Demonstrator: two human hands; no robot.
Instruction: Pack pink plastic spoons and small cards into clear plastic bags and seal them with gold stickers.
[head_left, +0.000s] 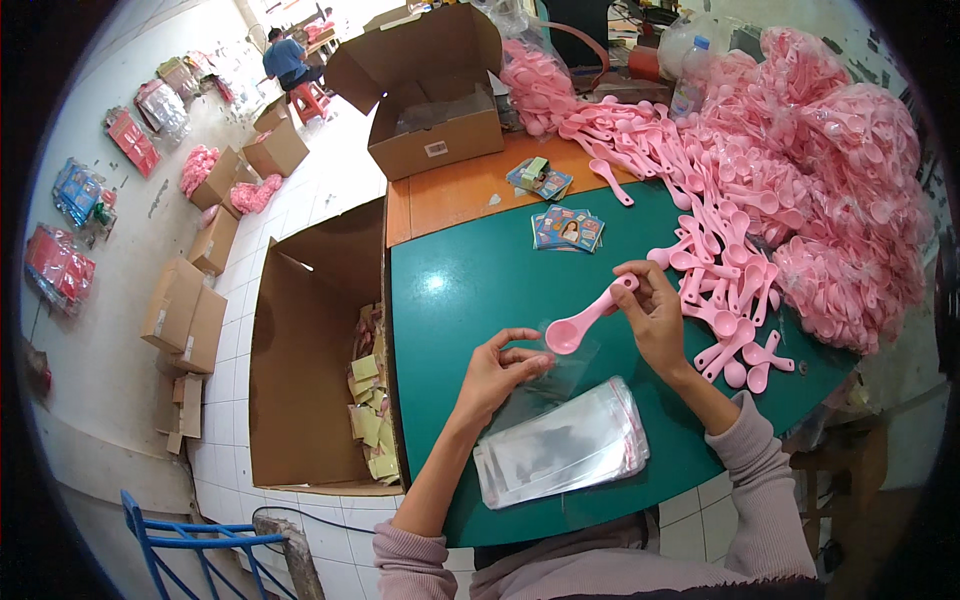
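Observation:
My right hand [652, 318] pinches the handle end of a pink plastic measuring spoon [565, 337], whose bowl points down to the left. Close by, my left hand [503, 368] has its thumb and fingers closed on a thin clear plastic bag [572, 372]. The spoon's bowl is at the bag's upper end, right beside my left fingertips; whether it is inside the bag I cannot tell. Below both hands, a stack of clear plastic bags [560, 450] lies on the green table top [450, 360].
Loose pink spoons [735, 270] and bulging bags of them [850, 180] cover the table's right side. Printed cards [568, 229] lie at the back. An open carton [435, 130] stands behind; a deep box [310, 400] holds packets at left. A person [286, 58] sits far off.

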